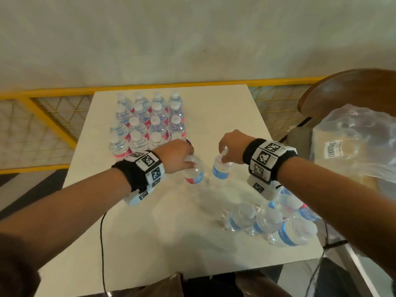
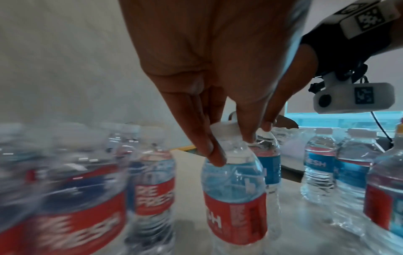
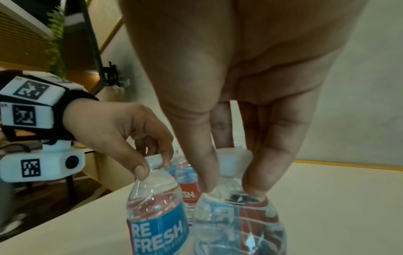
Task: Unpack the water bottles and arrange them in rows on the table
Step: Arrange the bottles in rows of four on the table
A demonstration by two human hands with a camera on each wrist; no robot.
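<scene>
Each hand holds one small clear water bottle by its white cap, side by side over the middle of the white table (image 1: 214, 108). My left hand (image 1: 190, 159) (image 2: 231, 151) pinches the cap of a red-and-blue labelled bottle (image 1: 194, 171) (image 2: 235, 189) (image 3: 157, 215). Just to its right, my right hand (image 1: 222, 155) (image 3: 229, 188) pinches the cap of the other bottle (image 1: 220, 172) (image 3: 237, 224) (image 2: 270, 165). Both bottles hang slightly tilted, low over the table; I cannot tell whether they touch it. Several bottles (image 1: 147, 123) stand in tidy rows at the far left.
Several loose bottles (image 1: 267, 221) stand bunched near the front right corner, under my right forearm. Crumpled clear plastic wrap (image 1: 353, 151) lies on a wooden chair (image 1: 353, 88) at the right. A yellow mesh railing (image 1: 53, 112) runs behind the table. A black cable (image 1: 102, 243) crosses the front left.
</scene>
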